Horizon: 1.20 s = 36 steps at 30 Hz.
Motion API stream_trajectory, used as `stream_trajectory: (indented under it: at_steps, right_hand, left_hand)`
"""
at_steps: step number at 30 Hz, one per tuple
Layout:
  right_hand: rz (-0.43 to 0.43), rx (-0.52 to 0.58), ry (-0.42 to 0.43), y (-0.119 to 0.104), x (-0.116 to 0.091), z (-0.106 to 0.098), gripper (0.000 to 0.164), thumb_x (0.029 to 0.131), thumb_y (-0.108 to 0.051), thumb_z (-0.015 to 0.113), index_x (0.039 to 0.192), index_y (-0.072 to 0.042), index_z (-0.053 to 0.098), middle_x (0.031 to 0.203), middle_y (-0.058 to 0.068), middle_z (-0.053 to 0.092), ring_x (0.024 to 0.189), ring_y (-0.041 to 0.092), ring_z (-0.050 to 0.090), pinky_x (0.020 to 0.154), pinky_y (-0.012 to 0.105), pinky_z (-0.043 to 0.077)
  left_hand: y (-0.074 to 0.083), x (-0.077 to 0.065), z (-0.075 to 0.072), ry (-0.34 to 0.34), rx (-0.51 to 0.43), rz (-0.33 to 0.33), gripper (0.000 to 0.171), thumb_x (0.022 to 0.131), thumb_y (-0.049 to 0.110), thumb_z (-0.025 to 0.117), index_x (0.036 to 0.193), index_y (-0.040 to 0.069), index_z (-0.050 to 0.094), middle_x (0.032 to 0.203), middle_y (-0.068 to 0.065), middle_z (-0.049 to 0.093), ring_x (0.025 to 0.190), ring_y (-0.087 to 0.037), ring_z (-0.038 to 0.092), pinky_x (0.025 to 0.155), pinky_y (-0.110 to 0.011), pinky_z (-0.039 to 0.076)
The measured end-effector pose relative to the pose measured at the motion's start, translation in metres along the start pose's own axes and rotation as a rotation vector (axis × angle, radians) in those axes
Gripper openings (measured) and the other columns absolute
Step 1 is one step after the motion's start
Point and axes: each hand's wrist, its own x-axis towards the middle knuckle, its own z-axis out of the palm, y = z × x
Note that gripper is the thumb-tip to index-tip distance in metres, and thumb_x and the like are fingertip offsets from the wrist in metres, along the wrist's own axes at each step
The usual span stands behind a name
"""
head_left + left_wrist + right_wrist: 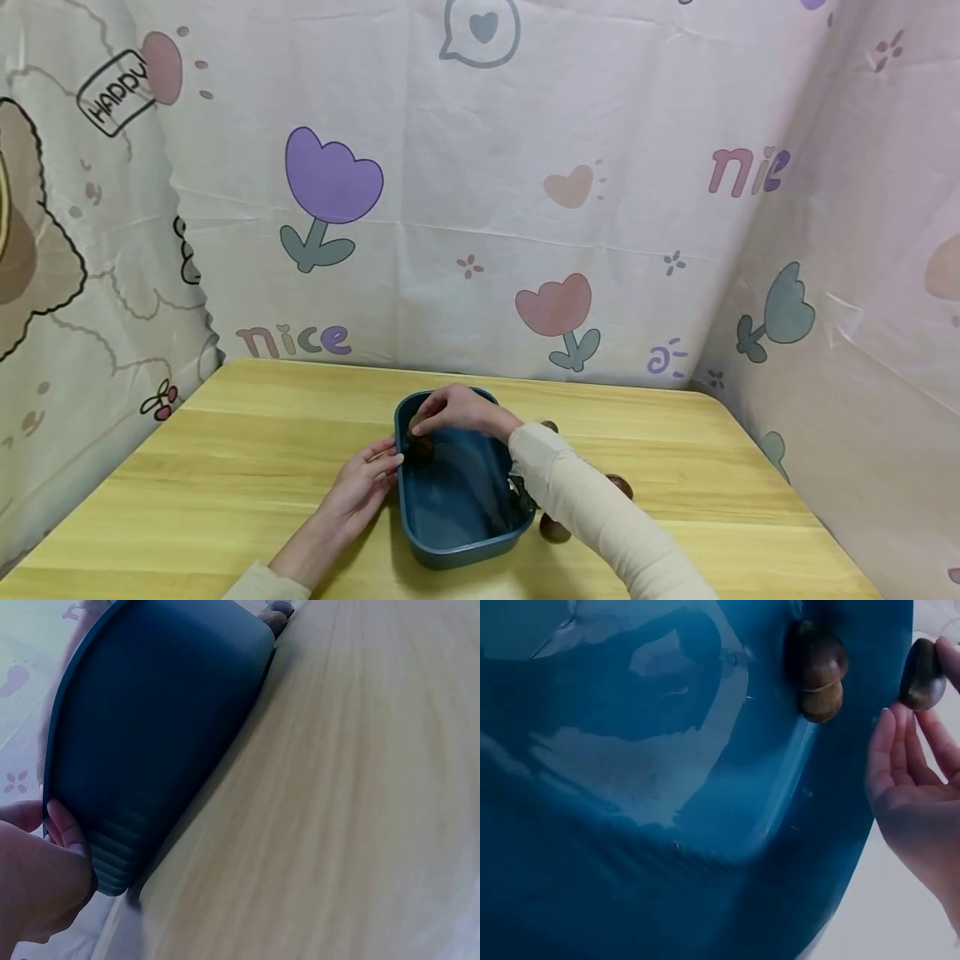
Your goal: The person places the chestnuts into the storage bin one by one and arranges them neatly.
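Observation:
A deep blue plastic basin (465, 550) with rounded corners stands on the wooden table. My left hand (363, 483) grips its left wall, thumb at the rim and fingers against the outside. My right hand (457, 410) reaches over the basin's far left corner. Between its fingertips it pinches a dark, glossy chestnut (922, 675), seen at the edge of the right wrist view. Below that hand, more brown chestnuts (817, 667) with a paler lower part lie against the basin's inner wall. The right palm is hidden in the head view.
Right of the basin lie several round brown chestnuts (555, 528), partly behind the right sleeve (600, 508). A dark object (521, 493) shows at the basin's right rim under the forearm. A printed cloth (465, 208) hangs behind the table (300, 417).

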Motion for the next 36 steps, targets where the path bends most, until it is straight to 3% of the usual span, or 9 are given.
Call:
stream_trajectory:
  at_steps: [7,14,21,29,36]
  right_hand:
    - [0.047,-0.021,-0.01,-0.007,-0.009,-0.001,0.017,0.083,-0.021,0.078,0.095,-0.01,0.074,0.083,-0.006,0.068,0.077,0.009,0.059,0.074,0.024,0.049]
    - [0.15,0.127,-0.009,-0.015,-0.023,0.005,0.019,0.08,-0.015,0.08,0.096,-0.008,0.074,0.085,-0.002,0.069,0.079,0.012,0.063,0.076,0.034,0.054]
    - [0.219,0.168,0.013,-0.014,-0.028,0.014,0.02,0.079,-0.01,0.08,0.096,-0.004,0.073,0.088,0.002,0.067,0.081,0.015,0.062,0.078,0.038,0.054]
    - [0.219,0.223,0.008,-0.017,-0.032,0.026,0.018,0.078,-0.005,0.08,0.095,-0.002,0.073,0.086,0.002,0.066,0.076,0.012,0.063,0.069,0.031,0.056]
    - [0.233,0.231,0.055,-0.02,-0.032,0.04,0.022,0.077,0.002,0.078,0.098,0.003,0.072,0.086,0.007,0.066,0.073,0.016,0.062,0.07,0.035,0.056]
  left_hand:
    - [0.001,0.0,0.002,-0.006,0.008,0.01,0.037,0.095,-0.005,0.051,0.128,-0.01,0.035,0.108,-0.01,0.054,0.092,-0.016,0.053,0.079,-0.025,0.046]
    - [-0.003,0.001,0.006,-0.001,-0.006,0.045,0.036,0.093,-0.007,0.052,0.126,-0.01,0.037,0.101,-0.008,0.052,0.084,-0.014,0.054,0.076,-0.024,0.047]
    - [-0.004,0.0,0.009,0.013,-0.016,0.041,0.03,0.092,-0.008,0.052,0.12,-0.009,0.041,0.101,-0.009,0.055,0.084,-0.016,0.055,0.076,-0.025,0.047]
    - [-0.004,-0.001,0.008,0.018,-0.011,0.038,0.03,0.092,-0.008,0.052,0.12,-0.009,0.041,0.105,-0.012,0.052,0.084,-0.016,0.054,0.075,-0.024,0.047]
    - [-0.003,-0.003,0.004,0.02,-0.012,0.028,0.033,0.094,-0.007,0.05,0.125,-0.01,0.038,0.107,-0.013,0.05,0.085,-0.015,0.052,0.075,-0.024,0.046]
